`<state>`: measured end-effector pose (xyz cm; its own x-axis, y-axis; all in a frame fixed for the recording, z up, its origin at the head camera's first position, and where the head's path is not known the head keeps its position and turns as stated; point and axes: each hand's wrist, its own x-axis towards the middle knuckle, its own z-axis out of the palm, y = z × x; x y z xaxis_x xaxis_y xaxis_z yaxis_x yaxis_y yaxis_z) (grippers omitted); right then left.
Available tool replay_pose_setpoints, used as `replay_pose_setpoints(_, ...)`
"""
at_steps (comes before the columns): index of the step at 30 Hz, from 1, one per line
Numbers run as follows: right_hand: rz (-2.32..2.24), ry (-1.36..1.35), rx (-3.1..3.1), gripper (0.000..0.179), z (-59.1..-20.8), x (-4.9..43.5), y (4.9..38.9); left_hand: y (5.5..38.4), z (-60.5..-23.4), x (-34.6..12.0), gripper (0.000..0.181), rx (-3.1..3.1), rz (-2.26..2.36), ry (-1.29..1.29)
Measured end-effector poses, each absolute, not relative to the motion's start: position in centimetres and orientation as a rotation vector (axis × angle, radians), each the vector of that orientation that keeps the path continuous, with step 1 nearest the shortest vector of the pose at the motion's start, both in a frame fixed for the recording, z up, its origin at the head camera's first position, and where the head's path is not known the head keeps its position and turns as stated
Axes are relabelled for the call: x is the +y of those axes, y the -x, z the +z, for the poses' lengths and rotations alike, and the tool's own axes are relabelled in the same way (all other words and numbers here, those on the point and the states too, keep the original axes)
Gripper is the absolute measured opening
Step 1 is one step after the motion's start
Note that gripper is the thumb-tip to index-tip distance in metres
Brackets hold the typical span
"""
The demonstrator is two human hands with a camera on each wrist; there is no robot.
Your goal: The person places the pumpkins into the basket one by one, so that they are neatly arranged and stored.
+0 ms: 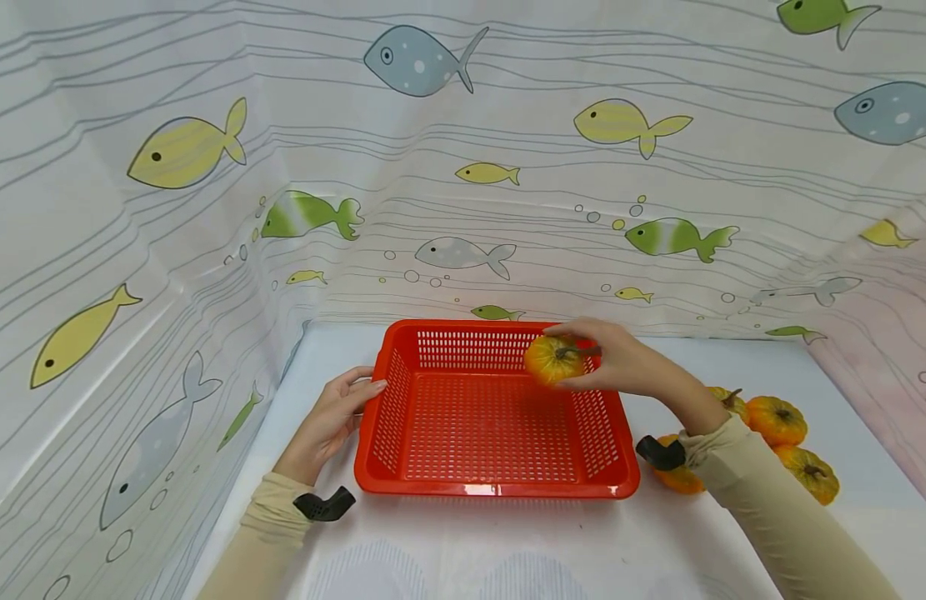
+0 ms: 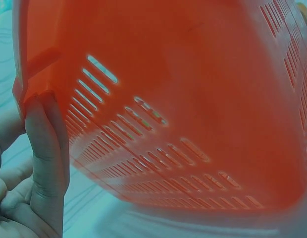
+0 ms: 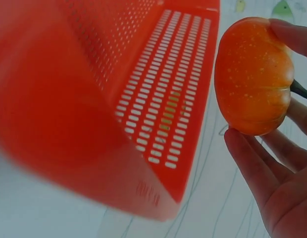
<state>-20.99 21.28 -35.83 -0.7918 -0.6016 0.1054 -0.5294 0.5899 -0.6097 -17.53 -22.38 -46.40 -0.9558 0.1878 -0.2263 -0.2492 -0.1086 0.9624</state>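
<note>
A red plastic basket with slotted walls stands on the white table, and no objects show on its floor. My left hand grips its left rim; the left wrist view shows fingers bent up under the rim beside the basket wall. My right hand holds a small orange-yellow pumpkin above the basket's far right part. In the right wrist view, the thumb and fingers pinch the pumpkin from opposite sides, its dark stem facing the palm.
Several more small pumpkins lie on the table right of the basket, some partly hidden by the right forearm. A fish-patterned curtain hangs behind and along both sides of the table.
</note>
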Motion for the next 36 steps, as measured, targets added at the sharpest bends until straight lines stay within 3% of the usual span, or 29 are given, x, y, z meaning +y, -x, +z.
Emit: replay_pose_setpoints(36,-0.860,1.040,2.535,0.064,-40.7,8.4,25.2,17.9,-46.5,-22.5,0.050,1.859,2.150,0.079)
